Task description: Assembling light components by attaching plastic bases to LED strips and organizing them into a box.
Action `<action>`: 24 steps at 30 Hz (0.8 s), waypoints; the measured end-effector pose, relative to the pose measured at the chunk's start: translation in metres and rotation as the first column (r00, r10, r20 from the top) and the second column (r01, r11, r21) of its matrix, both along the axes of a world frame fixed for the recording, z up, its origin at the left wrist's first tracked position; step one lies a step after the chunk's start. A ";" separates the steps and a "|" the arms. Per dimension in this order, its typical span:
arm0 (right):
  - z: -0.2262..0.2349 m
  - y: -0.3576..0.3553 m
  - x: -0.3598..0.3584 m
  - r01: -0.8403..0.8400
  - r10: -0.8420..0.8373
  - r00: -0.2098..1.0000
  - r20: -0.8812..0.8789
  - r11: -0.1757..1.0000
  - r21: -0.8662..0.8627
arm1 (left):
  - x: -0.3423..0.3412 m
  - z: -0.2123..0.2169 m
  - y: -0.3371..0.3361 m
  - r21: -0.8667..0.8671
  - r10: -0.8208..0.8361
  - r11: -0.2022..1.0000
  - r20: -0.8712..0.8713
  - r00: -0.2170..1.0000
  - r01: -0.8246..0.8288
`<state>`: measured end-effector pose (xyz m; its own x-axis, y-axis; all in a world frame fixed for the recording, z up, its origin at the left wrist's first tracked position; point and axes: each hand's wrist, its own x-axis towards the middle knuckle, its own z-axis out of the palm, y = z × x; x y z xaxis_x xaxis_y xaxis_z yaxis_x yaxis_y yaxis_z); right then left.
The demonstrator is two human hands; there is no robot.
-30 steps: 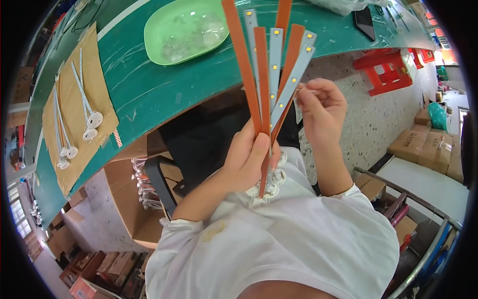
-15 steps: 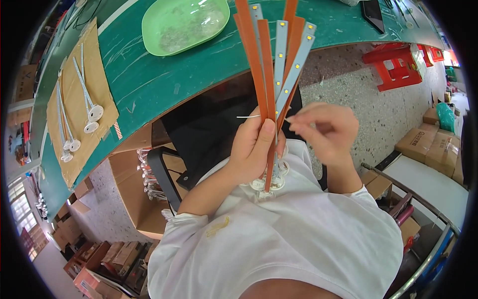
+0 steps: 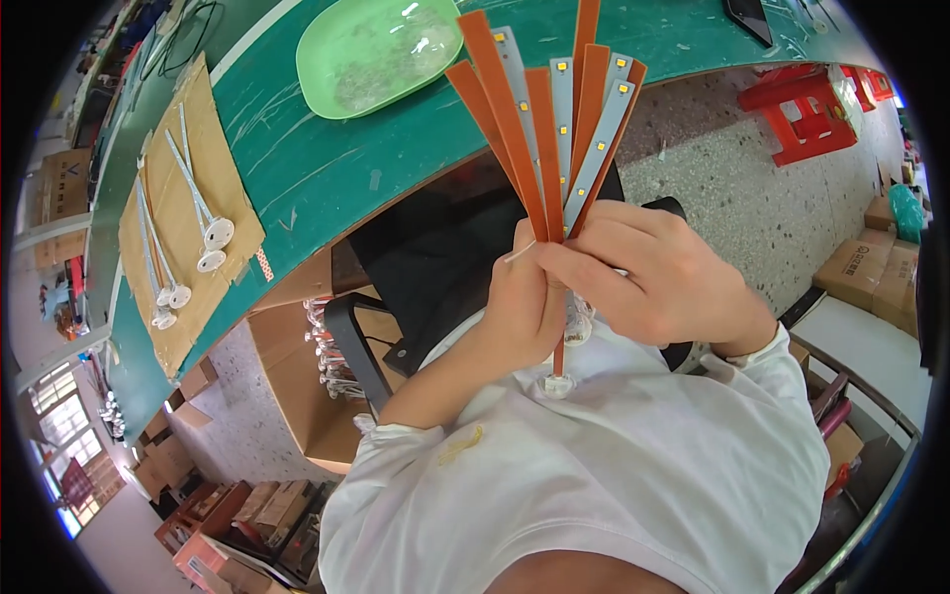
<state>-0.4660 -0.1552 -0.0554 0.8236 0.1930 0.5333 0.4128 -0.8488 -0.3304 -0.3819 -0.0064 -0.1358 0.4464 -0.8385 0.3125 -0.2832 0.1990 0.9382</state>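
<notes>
Since the earlier frame, right hand (image 3: 658,277) has come in from the side and now sits against left hand (image 3: 522,312) at the strips (image 3: 542,119); bundle's far end is fanned a bit wider on the left.

Head view: left is wrapped round the strips low down, firm grasp. Right has its fingers curled in on the bundle's right side; whether it pinches the wire (image 3: 520,251) or only strips, can't tell. Strips' long axis runs from the lap out toward the table (image 3: 297,168), round white bases (image 3: 557,385) at the near end, by the shirt (image 3: 594,445). Key relation: wire pokes out slantwise across that axis, left of the bundle, right over left hand, right fingertips just beside it.

Hidden: left's fingertips, strips inside the grip, wire's other end, most bases. One orange strip is cut off by the top edge.
</notes>
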 end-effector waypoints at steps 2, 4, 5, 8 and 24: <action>-0.001 0.000 0.007 0.034 -0.034 0.999 -0.024 0.999 -0.015 | 0.006 0.001 0.006 0.067 -0.089 0.994 -0.001 0.996 0.089; 0.003 0.002 0.011 -0.070 0.060 0.994 -0.089 0.991 -0.113 | 0.010 0.005 0.010 0.145 -0.062 0.989 0.511 0.857 -0.015; 0.002 0.003 0.012 -0.051 0.039 0.994 -0.101 0.992 -0.119 | 0.010 0.007 0.015 0.139 -0.076 0.990 0.502 0.862 0.007; -0.015 0.000 0.010 -0.068 0.057 0.995 -0.079 0.987 -0.143 | 0.015 0.007 0.013 0.256 -0.114 0.966 0.571 0.813 -0.045; -0.061 -0.003 0.007 -0.096 0.004 0.994 0.113 0.550 0.829 | 0.016 0.004 -0.004 -0.220 -0.323 0.942 -0.797 0.511 0.252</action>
